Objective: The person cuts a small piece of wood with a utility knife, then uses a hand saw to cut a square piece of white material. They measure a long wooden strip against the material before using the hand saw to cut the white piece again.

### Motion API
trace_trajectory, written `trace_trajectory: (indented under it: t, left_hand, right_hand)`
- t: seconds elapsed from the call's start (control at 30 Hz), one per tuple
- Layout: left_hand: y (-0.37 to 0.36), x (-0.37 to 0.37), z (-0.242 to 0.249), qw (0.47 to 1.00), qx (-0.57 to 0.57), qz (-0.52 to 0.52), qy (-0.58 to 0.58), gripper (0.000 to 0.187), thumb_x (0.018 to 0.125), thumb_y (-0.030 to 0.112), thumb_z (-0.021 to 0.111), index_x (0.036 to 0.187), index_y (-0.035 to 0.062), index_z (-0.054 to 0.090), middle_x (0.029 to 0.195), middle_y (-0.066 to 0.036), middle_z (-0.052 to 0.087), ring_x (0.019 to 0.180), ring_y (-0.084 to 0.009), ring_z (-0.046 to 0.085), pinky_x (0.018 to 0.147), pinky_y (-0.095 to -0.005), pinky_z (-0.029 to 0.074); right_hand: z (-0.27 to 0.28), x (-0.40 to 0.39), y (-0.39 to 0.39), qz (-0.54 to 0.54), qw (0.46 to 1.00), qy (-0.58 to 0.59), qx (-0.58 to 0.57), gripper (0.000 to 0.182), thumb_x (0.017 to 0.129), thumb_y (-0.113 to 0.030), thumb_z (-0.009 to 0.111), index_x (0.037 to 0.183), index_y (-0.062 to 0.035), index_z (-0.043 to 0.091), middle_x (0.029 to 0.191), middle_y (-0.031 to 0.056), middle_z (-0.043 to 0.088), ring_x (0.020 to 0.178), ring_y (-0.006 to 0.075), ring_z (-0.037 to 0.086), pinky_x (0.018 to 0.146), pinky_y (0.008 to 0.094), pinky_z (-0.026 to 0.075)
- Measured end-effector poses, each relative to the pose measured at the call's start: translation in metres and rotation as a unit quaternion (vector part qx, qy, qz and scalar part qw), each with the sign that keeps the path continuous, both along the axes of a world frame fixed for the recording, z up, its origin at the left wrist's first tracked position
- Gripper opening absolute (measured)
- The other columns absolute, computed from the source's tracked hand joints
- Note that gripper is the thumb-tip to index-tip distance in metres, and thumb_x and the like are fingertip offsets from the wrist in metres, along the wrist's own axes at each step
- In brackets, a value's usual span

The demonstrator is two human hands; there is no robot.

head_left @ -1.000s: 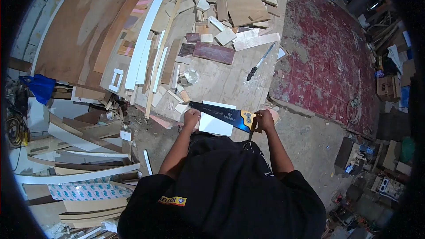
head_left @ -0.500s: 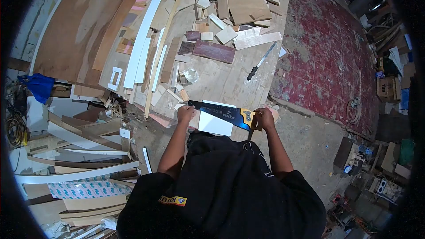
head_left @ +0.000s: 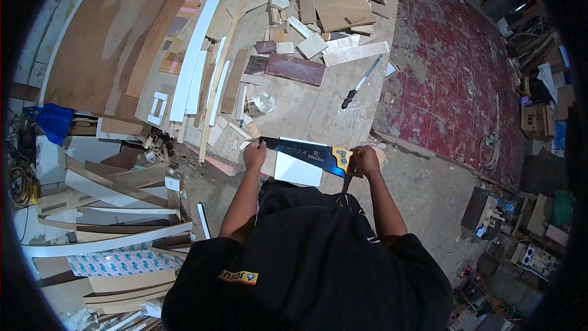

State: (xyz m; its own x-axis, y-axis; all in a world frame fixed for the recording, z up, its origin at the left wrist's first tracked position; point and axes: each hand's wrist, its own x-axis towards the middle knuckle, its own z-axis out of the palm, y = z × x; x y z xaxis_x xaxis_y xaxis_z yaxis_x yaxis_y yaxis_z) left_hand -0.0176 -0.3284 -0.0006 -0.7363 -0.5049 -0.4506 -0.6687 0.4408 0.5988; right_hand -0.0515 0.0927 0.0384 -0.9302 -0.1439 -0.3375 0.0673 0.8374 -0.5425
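Note:
A hand saw [head_left: 306, 154] with a dark blade and a yellow and black handle lies crosswise above a white board [head_left: 296, 170] at the near edge of the work table. My right hand [head_left: 366, 160] is closed round the saw's handle. At the blade's narrow tip, my left hand [head_left: 255, 154] pinches the end with its fingers. The white board shows on both sides of the blade. Whether the blade touches the board cannot be made out.
Wood offcuts and a brown square panel [head_left: 343, 7] cover the far part of the table [head_left: 300, 107]. A thin black-handled tool [head_left: 361, 83] lies to the right. Long white strips [head_left: 204, 43] are at the left. Curved boards [head_left: 116, 236] are stacked at lower left.
The saw blade has tilted slightly, and my left hand has shifted a little at its tip. My right hand keeps its grip on the handle.

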Motion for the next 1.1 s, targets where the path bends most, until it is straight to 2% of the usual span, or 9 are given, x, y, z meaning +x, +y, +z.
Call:
trace_trajectory:
  t: [0.07,0.3,0.5,0.57,0.7,0.77,0.9,0.97,1.1]
  left_hand:
    - [-0.001,-0.002,0.008,0.998,-0.059,-0.028,-0.009,0.038,0.086,0.039,0.065,0.089,0.0016,0.073,0.086,-0.021,0.072,0.090,-0.0401,0.069,0.084,-0.0459,0.053]
    - [0.008,-0.001,0.020,0.994,-0.103,-0.027,0.008,0.038,0.086,0.037,0.067,0.092,0.0008,0.073,0.092,-0.021,0.072,0.092,-0.0387,0.069,0.083,-0.0460,0.054]
    - [0.000,0.000,-0.003,0.997,-0.067,0.000,0.039,0.038,0.086,0.038,0.068,0.087,0.0005,0.073,0.089,-0.020,0.073,0.087,-0.0377,0.071,0.079,-0.0454,0.055]
    - [-0.003,0.001,-0.012,0.994,0.058,0.081,0.038,0.036,0.087,0.036,0.067,0.082,0.0009,0.073,0.083,-0.018,0.073,0.079,-0.0374,0.071,0.073,-0.0457,0.055]
    - [-0.002,0.001,0.004,0.989,0.080,0.125,0.013,0.034,0.088,0.035,0.068,0.075,0.0034,0.074,0.078,-0.014,0.073,0.072,-0.0357,0.070,0.066,-0.0451,0.055]
    - [0.006,-0.002,0.030,0.970,-0.244,-0.003,0.022,0.024,0.087,0.031,0.070,0.084,0.0081,0.075,0.068,-0.009,0.069,0.066,-0.0324,0.069,0.065,-0.0426,0.055]
    - [0.002,-0.005,0.036,0.988,-0.116,-0.066,0.072,0.028,0.081,0.028,0.076,0.104,0.0127,0.072,0.088,-0.008,0.069,0.091,-0.0295,0.069,0.081,-0.0441,0.054]
    - [0.006,-0.008,0.056,0.900,-0.211,-0.311,0.223,0.051,0.075,0.024,0.081,0.123,0.0154,0.065,0.118,-0.009,0.060,0.121,-0.0290,0.054,0.100,-0.0497,0.043]
    - [0.004,-0.019,0.050,0.890,-0.170,-0.398,0.146,0.060,0.072,0.024,0.083,0.128,0.0173,0.062,0.137,-0.007,0.048,0.134,-0.0303,0.039,0.108,-0.0540,0.032]
  right_hand:
    - [-0.008,0.001,0.001,-0.014,0.999,0.027,-0.026,0.023,0.084,-0.022,0.066,0.099,-0.0088,0.077,0.095,0.0218,0.068,0.092,0.0376,0.067,0.084,0.0435,0.053]
    - [0.003,0.001,-0.001,-0.016,0.999,0.044,-0.010,0.022,0.083,-0.020,0.066,0.099,-0.0086,0.077,0.094,0.0211,0.067,0.091,0.0377,0.067,0.083,0.0437,0.054]
    - [0.002,-0.002,-0.004,-0.026,0.999,0.034,-0.027,0.021,0.081,-0.014,0.066,0.098,-0.0077,0.077,0.095,0.0214,0.067,0.090,0.0376,0.067,0.082,0.0424,0.054]
    - [0.002,-0.001,-0.004,-0.023,0.998,0.045,-0.039,0.021,0.080,-0.013,0.065,0.097,-0.0080,0.077,0.095,0.0216,0.067,0.091,0.0377,0.067,0.082,0.0427,0.054]
    - [0.009,-0.002,-0.005,0.037,0.997,0.063,0.011,0.022,0.080,-0.012,0.065,0.098,-0.0088,0.077,0.094,0.0216,0.067,0.091,0.0376,0.066,0.083,0.0431,0.054]
    - [0.008,-0.003,-0.005,0.015,0.999,0.044,-0.010,0.023,0.080,-0.014,0.065,0.099,-0.0095,0.078,0.093,0.0214,0.068,0.091,0.0378,0.066,0.083,0.0436,0.053]
    - [0.006,-0.001,-0.006,0.006,0.999,0.040,-0.016,0.023,0.080,-0.014,0.065,0.099,-0.0100,0.078,0.093,0.0211,0.068,0.090,0.0379,0.066,0.082,0.0437,0.053]
    - [0.020,-0.002,-0.008,0.073,0.995,0.050,0.039,0.023,0.080,-0.015,0.065,0.098,-0.0097,0.078,0.092,0.0211,0.067,0.089,0.0380,0.066,0.082,0.0437,0.053]
    - [-0.005,-0.001,-0.005,0.000,0.999,0.035,-0.010,0.022,0.080,-0.015,0.065,0.098,-0.0090,0.078,0.091,0.0211,0.067,0.089,0.0380,0.066,0.082,0.0440,0.054]
